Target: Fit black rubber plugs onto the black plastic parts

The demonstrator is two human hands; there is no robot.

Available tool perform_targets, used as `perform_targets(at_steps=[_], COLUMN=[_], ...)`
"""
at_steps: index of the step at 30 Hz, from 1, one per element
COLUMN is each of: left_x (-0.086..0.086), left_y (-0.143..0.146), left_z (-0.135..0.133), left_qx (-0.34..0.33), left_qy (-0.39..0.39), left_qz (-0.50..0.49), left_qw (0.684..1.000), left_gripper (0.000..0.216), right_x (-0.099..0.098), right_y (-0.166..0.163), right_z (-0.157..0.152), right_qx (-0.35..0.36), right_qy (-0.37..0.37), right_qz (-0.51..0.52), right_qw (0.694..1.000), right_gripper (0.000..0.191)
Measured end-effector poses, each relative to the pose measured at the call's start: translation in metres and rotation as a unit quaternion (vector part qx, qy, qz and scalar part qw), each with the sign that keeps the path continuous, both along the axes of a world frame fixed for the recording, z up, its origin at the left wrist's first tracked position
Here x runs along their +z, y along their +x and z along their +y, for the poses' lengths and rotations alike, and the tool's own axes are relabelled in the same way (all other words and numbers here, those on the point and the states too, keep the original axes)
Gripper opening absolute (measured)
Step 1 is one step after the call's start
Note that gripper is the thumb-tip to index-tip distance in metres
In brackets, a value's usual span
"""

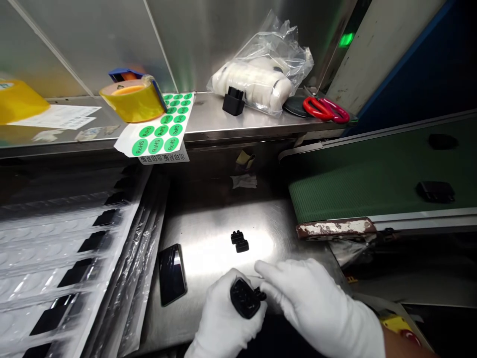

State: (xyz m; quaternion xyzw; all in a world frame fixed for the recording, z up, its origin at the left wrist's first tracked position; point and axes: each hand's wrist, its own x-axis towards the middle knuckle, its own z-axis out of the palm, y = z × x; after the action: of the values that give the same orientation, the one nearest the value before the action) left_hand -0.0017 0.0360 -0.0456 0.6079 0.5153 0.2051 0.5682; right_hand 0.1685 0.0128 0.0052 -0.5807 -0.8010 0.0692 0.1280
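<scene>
My left hand [225, 318], in a white glove, is closed around a black plastic housing [245, 298] and holds it with its recessed end facing up. At the housing's right edge, the gloved fingers of my right hand [311, 298] are closed at a small black plastic piece [260, 294]; the fingers partly hide it. Beyond my hands, two similar small black pieces [239, 241] lie touching each other on the metal worktop [201, 223]. A black smartphone [172, 274] rests left of my left hand.
Clear plastic trays [112, 258] with black parts are stacked at left. A green conveyor belt [354, 184] carrying black housings [436, 191] runs at right. The shelf holds yellow tape [136, 102], RoHS stickers [162, 130], a black connector [233, 101], a plastic bag [261, 74] and red scissors [325, 109].
</scene>
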Motion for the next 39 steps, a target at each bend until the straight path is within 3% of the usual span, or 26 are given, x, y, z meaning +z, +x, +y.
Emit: perform_targets(at_steps=[4, 8, 16, 19, 23, 29, 36, 39], left_x=[-0.013, -0.016, -0.013, -0.012, -0.011, -0.01, -0.009, -0.015], left_y=[-0.005, -0.005, -0.007, -0.006, -0.004, -0.004, -0.002, -0.004], left_z=[-0.001, -0.001, 0.005, 0.006, 0.007, 0.008, 0.009, 0.007], left_qx=[0.022, 0.012, -0.002, 0.0, 0.007, 0.0, -0.015, -0.005], left_qy=[0.034, 0.103, 0.24, 0.241, 0.202, 0.265, 0.346, 0.354], left_qz=[-0.11, -0.139, -0.08, -0.092, -0.112, -0.07, -0.022, 0.0], left_qw=[0.993, 0.985, 0.967, 0.966, 0.973, 0.962, 0.938, 0.935], left_gripper=[0.027, 0.022, 0.023, 0.024, 0.024, 0.028, 0.024, 0.025], right_x=[-0.013, -0.018, -0.014, -0.002, 0.019, 0.017, 0.015, 0.009], right_y=[-0.016, -0.025, -0.029, -0.031, -0.032, -0.033, -0.035, -0.035], right_z=[-0.013, -0.018, -0.015, -0.007, 0.004, 0.002, 0.004, 0.003], right_qx=[-0.031, -0.027, -0.044, -0.046, -0.05, -0.036, -0.028, -0.024], right_qy=[0.101, 0.122, 0.011, -0.092, -0.258, -0.227, -0.32, -0.3], right_qz=[-0.021, -0.051, -0.065, -0.061, -0.079, -0.104, -0.113, -0.088], right_qw=[0.994, 0.991, 0.997, 0.993, 0.962, 0.968, 0.94, 0.949], right_gripper=[0.036, 0.035, 0.037, 0.033, 0.028, 0.029, 0.03, 0.027])
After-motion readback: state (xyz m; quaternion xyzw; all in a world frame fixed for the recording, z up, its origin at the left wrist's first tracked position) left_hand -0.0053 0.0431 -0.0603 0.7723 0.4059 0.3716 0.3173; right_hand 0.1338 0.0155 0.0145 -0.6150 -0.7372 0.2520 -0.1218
